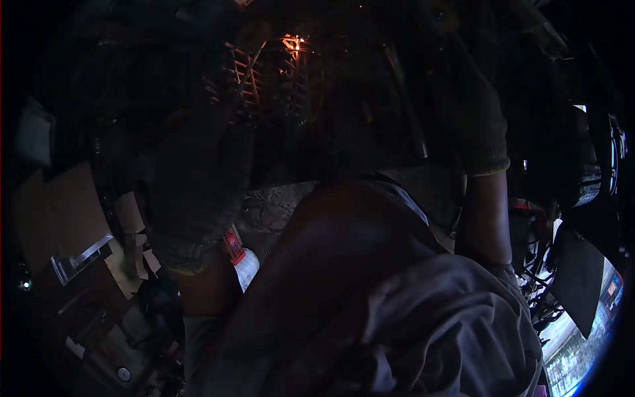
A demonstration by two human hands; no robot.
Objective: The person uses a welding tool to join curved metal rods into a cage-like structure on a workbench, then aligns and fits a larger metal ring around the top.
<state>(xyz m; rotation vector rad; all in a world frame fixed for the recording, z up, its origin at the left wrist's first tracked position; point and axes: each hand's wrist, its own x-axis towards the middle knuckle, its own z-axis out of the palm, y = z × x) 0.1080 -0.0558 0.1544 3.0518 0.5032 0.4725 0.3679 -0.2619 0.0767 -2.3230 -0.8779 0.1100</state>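
Observation:
Both my hands wear dark knitted gloves with a yellowish cuff edge. My left hand point(198, 172) reaches forward on the left, its fingers lost in deep shadow near a ribbed metal part point(248, 76). An orange glow point(292, 46) lights the bars of that part at the top middle. My right hand point(473, 122) stretches forward on the right, close to a thin slanting rod point(410, 109). Darkness hides its fingertips, and I cannot make out whether it touches the rod.
Brown cardboard point(63, 212) lies at the left, with scattered items below it. A red and white package point(238, 255) rests beside my left wrist. My clothed lap point(423, 304) fills the lower middle. A dark panel point(575, 271) stands at the right near a bright outdoor patch.

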